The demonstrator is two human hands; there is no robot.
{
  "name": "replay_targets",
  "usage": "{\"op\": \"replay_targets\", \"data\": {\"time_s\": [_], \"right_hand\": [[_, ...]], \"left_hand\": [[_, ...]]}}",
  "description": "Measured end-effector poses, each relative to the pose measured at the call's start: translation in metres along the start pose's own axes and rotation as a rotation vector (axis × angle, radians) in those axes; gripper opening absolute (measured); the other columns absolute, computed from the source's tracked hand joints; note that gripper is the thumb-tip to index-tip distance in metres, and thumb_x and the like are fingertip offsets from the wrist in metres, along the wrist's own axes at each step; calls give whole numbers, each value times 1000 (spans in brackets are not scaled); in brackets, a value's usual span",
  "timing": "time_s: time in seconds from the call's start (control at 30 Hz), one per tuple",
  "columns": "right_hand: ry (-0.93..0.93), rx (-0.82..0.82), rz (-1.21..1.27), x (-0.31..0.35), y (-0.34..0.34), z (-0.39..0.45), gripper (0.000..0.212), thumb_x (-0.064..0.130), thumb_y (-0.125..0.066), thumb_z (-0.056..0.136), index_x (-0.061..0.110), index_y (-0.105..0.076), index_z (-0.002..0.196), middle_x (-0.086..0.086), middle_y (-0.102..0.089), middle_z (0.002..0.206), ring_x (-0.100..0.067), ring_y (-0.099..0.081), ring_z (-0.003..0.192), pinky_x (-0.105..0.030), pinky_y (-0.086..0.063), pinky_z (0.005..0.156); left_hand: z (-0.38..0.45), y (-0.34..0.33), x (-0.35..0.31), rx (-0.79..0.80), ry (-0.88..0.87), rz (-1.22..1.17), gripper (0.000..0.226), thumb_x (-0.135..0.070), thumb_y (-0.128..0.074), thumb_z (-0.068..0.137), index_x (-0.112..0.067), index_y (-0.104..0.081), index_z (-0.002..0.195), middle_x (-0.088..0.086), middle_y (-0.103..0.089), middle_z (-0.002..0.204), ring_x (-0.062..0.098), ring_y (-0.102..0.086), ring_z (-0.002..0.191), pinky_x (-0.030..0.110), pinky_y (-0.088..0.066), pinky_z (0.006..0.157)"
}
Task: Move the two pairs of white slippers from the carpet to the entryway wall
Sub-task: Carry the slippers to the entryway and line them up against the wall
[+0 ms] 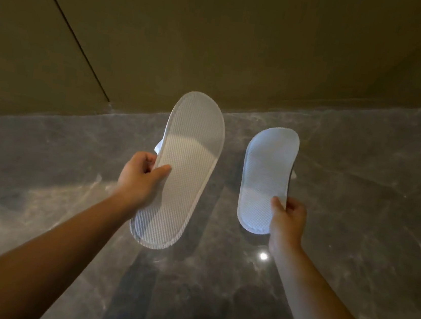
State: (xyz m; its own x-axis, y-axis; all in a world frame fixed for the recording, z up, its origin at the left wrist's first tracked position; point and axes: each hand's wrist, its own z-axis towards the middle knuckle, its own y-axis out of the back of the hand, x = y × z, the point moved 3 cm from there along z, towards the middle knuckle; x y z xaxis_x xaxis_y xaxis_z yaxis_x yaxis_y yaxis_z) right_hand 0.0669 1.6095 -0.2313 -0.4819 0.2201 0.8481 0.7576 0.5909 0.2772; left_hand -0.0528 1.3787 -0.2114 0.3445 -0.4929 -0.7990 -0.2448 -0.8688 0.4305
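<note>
Above the grey marble floor (361, 177), near the olive wall (218, 41), each hand holds white slippers sole-up, showing waffle-textured bottoms. The left hand (139, 177) has its grip pinched on the larger-looking slipper (188, 162); the right hand (288, 216) has its grip clenched on the other slipper (266, 174).

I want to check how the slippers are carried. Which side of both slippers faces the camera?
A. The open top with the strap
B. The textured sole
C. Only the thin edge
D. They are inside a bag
B: the left slipper and right slipper both show a flat, grid-textured sole, each held near its edge by the left hand and right hand.
</note>
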Motion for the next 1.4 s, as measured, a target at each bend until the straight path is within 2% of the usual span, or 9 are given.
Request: {"op": "replay_targets", "data": {"time_s": [0.23, 0.4, 0.67, 0.77, 0.87, 0.93, 1.03, 1.27, 1.4], "right_hand": [[112, 150, -251, -1, -11, -23, 60, 18, -63, 80, 6, -36, 131, -11, -40, 139, -25, -38, 128, -35, -34, 108], [43, 623, -13, 9, -63, -63, 17, 19, -56, 84, 27, -52, 98, 14, -59, 95, 3, -61, 86, -4, -49, 60], [451, 603, -186, 39, -99, -96, 32, 24, -64, 78, 48, -45, 87, 34, -49, 87, 23, -53, 77, 3, -42, 58], [438, 779, -219, 31, -116, -111, 40, 28, -66, 72, 54, -46, 96, 25, -56, 93, 13, -55, 83, -5, -45, 70], [347, 839, -178, 22, -124, -112, 33, 22, -67, 76, 47, -53, 93, 13, -59, 104, -7, -55, 102, -21, -44, 87], [398, 791, -264, 17, -125, -111, 33, 21, -67, 76, 43, -52, 95, 7, -52, 114, -8, -48, 110, -16, -36, 91], [398, 737, -278, 4, -129, -112, 41, 17, -69, 74, 40, -47, 100, 7, -41, 116, 5, -43, 102, 0, -34, 84], [525, 773, -360, -12, -148, -121, 45, 13, -69, 72, 34, -49, 107, 17, -40, 115, -6, -43, 114, -25, -40, 98], [532, 718, -516, -29, -156, -107, 50, 14, -67, 75, 18, -49, 121, 2, -44, 130, -12, -43, 120, -29, -43, 101]], "left_hand": [[-11, -19, -1, 22, -23, -46, 19, -27, -58, 80, -26, -45, 66, -3, -56, 71, 14, -55, 65, 27, -43, 51], [-14, -22, 0, 93, -41, -197, 15, -26, -58, 82, -29, -47, 72, -8, -59, 73, 4, -58, 64, 15, -46, 45], [-18, 3, 1, 356, 91, -461, 40, -31, -64, 73, -19, -45, 105, -4, -60, 95, 3, -62, 79, 23, -51, 62], [-19, 15, 7, 465, 141, -552, 65, -39, -69, 63, -14, -45, 118, 7, -57, 106, 23, -58, 98, 44, -49, 82], [-17, 30, 19, 482, 259, -701, 62, -43, -55, 64, -9, -51, 116, 16, -57, 105, 29, -56, 98, 39, -47, 84], [-15, 35, 29, 495, 332, -797, 59, -42, -50, 65, -6, -57, 111, 19, -59, 103, 30, -54, 95, 37, -44, 88], [-16, 36, 38, 445, 319, -801, 38, -33, -51, 73, -7, -62, 98, 19, -58, 95, 29, -53, 84, 32, -47, 75], [-11, 55, 70, 112, 160, -576, 13, -3, -49, 84, -11, -58, 90, 11, -64, 83, 15, -65, 69, 26, -55, 57], [4, 74, 102, -115, 199, -416, 11, -4, -54, 82, -15, -56, 84, 18, -63, 92, 24, -61, 79, 41, -52, 76]]}}
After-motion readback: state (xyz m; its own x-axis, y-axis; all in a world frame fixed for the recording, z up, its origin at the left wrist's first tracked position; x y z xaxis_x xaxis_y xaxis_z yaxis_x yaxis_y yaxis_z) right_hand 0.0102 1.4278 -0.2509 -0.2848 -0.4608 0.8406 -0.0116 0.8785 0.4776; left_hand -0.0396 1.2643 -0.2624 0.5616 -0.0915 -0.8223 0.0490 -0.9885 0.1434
